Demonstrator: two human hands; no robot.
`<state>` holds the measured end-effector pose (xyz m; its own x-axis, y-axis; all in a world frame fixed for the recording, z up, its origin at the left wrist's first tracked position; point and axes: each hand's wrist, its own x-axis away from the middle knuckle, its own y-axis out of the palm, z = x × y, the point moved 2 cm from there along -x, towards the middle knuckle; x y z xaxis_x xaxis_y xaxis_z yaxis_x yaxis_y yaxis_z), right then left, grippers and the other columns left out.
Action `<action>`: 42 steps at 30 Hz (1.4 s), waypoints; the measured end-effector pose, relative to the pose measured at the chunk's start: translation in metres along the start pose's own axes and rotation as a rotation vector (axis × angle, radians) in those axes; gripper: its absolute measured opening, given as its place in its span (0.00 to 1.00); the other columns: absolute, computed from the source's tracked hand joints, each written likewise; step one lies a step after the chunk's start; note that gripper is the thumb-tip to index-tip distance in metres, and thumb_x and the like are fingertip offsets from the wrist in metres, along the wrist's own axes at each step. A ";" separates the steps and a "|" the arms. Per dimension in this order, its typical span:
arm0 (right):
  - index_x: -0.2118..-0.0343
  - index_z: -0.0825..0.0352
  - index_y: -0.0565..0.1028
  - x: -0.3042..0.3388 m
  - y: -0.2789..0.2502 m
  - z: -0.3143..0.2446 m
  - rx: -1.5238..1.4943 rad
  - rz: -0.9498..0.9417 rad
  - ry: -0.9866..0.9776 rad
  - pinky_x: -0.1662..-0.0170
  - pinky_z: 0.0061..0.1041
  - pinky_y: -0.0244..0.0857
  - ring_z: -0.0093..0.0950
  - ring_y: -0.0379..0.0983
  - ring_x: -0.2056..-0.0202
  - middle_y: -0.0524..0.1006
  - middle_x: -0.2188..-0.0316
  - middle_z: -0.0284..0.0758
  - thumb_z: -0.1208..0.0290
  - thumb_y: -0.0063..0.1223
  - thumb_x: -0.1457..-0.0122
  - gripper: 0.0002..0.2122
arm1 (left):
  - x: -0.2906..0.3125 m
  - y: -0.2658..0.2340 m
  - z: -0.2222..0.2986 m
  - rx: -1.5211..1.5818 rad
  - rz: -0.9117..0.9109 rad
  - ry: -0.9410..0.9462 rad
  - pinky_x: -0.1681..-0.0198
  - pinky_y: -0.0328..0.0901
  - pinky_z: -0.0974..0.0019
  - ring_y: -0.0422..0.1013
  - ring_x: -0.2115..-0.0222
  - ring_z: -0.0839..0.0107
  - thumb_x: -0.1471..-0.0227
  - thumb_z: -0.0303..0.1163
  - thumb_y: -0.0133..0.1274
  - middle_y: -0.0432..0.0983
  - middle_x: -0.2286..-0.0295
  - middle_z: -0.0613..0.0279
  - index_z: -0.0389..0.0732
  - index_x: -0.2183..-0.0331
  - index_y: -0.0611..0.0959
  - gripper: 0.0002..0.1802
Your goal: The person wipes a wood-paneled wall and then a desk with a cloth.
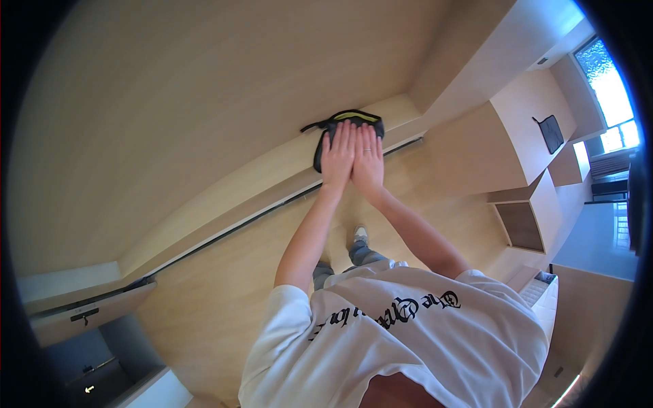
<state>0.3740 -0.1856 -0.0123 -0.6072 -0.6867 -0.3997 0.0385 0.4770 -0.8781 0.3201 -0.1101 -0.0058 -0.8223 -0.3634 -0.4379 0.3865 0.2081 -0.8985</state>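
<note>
A black zip pouch (319, 155) with a yellow-green inner edge and a strap at its left lies on a pale wooden ledge (272, 160). Both my arms reach forward to it. My left hand (337, 155) rests flat on the pouch, fingers stretched out. Close beside it, touching along the thumb side, my right hand (368, 160) lies on the pouch with straight fingers; a thin ring shows on one of them. Together the hands hide the middle of the pouch. Neither hand is wrapped around it.
A tall wooden panel rises behind the ledge. At the right, a wooden desk (507, 102) carries a second dark pouch (551, 134) near a bright window (607, 81). An open cabinet door (95, 314) hangs at the lower left. My shoe (360, 234) stands on the wood-coloured floor.
</note>
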 end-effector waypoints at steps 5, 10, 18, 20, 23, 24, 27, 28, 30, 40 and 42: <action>0.40 0.74 0.60 0.001 0.002 -0.078 -0.007 -0.116 -0.267 0.33 0.40 0.40 0.41 0.48 0.34 0.58 0.37 0.47 0.67 0.47 0.48 0.31 | 0.050 -0.023 -0.066 0.011 -0.003 -0.167 0.38 0.51 0.53 0.57 0.39 0.67 0.48 0.32 0.43 0.62 0.41 0.61 0.39 0.43 0.69 0.29; 0.41 0.76 0.59 0.008 0.006 -0.111 -0.087 -0.120 -0.441 0.33 0.40 0.41 0.41 0.48 0.34 0.58 0.38 0.48 0.69 0.50 0.50 0.32 | 0.081 -0.048 -0.089 -0.042 -0.040 -0.275 0.38 0.49 0.53 0.56 0.39 0.66 0.47 0.32 0.44 0.61 0.40 0.59 0.39 0.42 0.68 0.29; 0.41 0.72 0.61 0.002 0.000 -0.067 -0.134 -0.106 -0.470 0.33 0.38 0.43 0.37 0.51 0.35 0.59 0.37 0.42 0.73 0.51 0.52 0.32 | 0.067 -0.028 -0.051 -0.206 -0.096 -0.337 0.38 0.45 0.45 0.51 0.37 0.63 0.46 0.35 0.43 0.57 0.39 0.58 0.39 0.41 0.66 0.31; 0.41 0.71 0.62 -0.008 -0.010 -0.037 -0.152 -0.116 -0.437 0.34 0.38 0.44 0.38 0.53 0.36 0.60 0.38 0.42 0.74 0.51 0.52 0.31 | 0.044 -0.014 -0.029 -0.221 -0.120 -0.282 0.37 0.42 0.45 0.49 0.36 0.65 0.47 0.37 0.44 0.55 0.38 0.60 0.39 0.40 0.64 0.33; 0.42 0.69 0.64 -0.014 -0.035 0.030 -0.415 0.048 -0.113 0.39 0.40 0.55 0.39 0.61 0.41 0.65 0.42 0.44 0.75 0.51 0.52 0.29 | -0.010 0.007 0.027 -0.192 -0.082 -0.171 0.39 0.46 0.41 0.51 0.37 0.63 0.46 0.36 0.43 0.57 0.39 0.57 0.38 0.41 0.65 0.32; 0.42 0.68 0.65 -0.008 -0.041 0.049 -0.461 0.175 -0.010 0.42 0.39 0.59 0.38 0.64 0.43 0.68 0.45 0.44 0.77 0.50 0.52 0.29 | -0.030 0.007 0.047 -0.184 -0.073 -0.127 0.41 0.49 0.40 0.53 0.38 0.61 0.46 0.36 0.42 0.59 0.40 0.56 0.37 0.42 0.66 0.31; 0.43 0.69 0.64 0.030 -0.016 0.079 -1.028 0.271 0.651 0.47 0.34 0.64 0.32 0.68 0.47 0.72 0.50 0.41 0.74 0.46 0.43 0.23 | -0.072 0.025 0.090 -0.133 0.081 -0.071 0.48 0.59 0.41 0.59 0.41 0.61 0.50 0.34 0.47 0.63 0.42 0.54 0.35 0.44 0.68 0.31; 0.43 0.69 0.64 0.027 -0.018 0.080 -1.031 0.282 0.652 0.47 0.34 0.64 0.32 0.68 0.47 0.72 0.50 0.41 0.74 0.46 0.43 0.23 | -0.079 0.028 0.097 -0.115 0.066 -0.061 0.48 0.59 0.41 0.59 0.42 0.61 0.51 0.33 0.47 0.63 0.43 0.54 0.36 0.45 0.69 0.30; 0.43 0.70 0.65 0.023 -0.011 0.078 -1.613 0.053 1.086 0.49 0.28 0.62 0.26 0.67 0.49 0.73 0.54 0.37 0.64 0.44 0.36 0.21 | -0.081 0.033 0.095 -0.126 0.002 -0.054 0.47 0.58 0.42 0.59 0.42 0.62 0.51 0.34 0.47 0.63 0.43 0.54 0.37 0.45 0.69 0.31; 0.52 0.73 0.70 -0.079 0.056 0.140 -1.479 0.523 1.404 0.52 0.32 0.66 0.31 0.71 0.57 0.74 0.54 0.38 0.64 0.62 0.52 0.25 | 0.014 -0.059 -0.038 0.435 0.091 -0.078 0.45 0.58 0.51 0.64 0.48 0.52 0.54 0.26 0.57 0.68 0.49 0.52 0.40 0.48 0.71 0.29; 0.58 0.68 0.75 -0.078 0.054 0.131 -1.458 0.644 1.200 0.59 0.29 0.69 0.28 0.74 0.64 0.77 0.64 0.33 0.67 0.61 0.50 0.17 | 0.072 -0.068 -0.109 0.319 0.145 -0.270 0.46 0.58 0.50 0.64 0.48 0.50 0.51 0.27 0.55 0.68 0.50 0.51 0.40 0.49 0.72 0.25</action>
<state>0.5276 -0.1780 -0.0631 -0.9194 0.0926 0.3822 0.2484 0.8902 0.3819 0.1892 -0.0519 0.0273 -0.6283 -0.5839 -0.5142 0.6340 -0.0011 -0.7734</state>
